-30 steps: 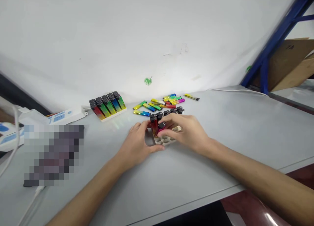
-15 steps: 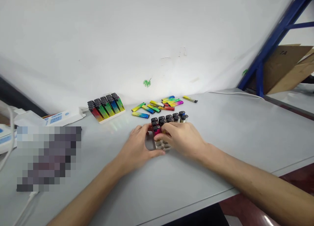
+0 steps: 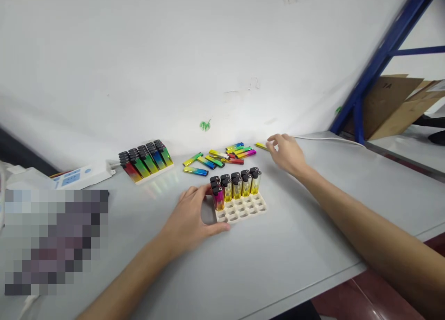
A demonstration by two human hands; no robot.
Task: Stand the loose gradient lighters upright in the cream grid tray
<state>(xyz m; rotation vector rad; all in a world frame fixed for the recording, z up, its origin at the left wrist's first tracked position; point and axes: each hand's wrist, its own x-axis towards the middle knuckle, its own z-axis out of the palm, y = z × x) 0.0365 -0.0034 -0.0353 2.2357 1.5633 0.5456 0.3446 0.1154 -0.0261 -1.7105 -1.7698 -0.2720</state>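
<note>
The left grip was set around the nine-o'clock side of the tray (image 3: 247,216), held between the thumb and fingers of the left hand (image 3: 186,218). The right hand (image 3: 288,155), at about one o'clock from the tray, was part-open, its fingers curled over a yellow lighter (image 3: 260,146); whether that lighter was touched could not be told.

The tray lay on the bench (image 3: 278,246), upright lighters (image 3: 237,188) filling its far rows, a magenta lighter (image 3: 219,201) at its left, and bare holes towards six o'clock. Loose lighters (image 3: 236,161) were strewn at twelve o'clock, a filled tray (image 3: 155,174) at ten.

With the weight gathered at the far side, tipping or sliding could be caused by an uneven thumb push. The magenta lighter, close by the fingers, could be knocked by a shifted grip. The yellow lighter, smooth-looking and near the wall (image 3: 295,88), could be skidded away by a glancing fingertip.
</note>
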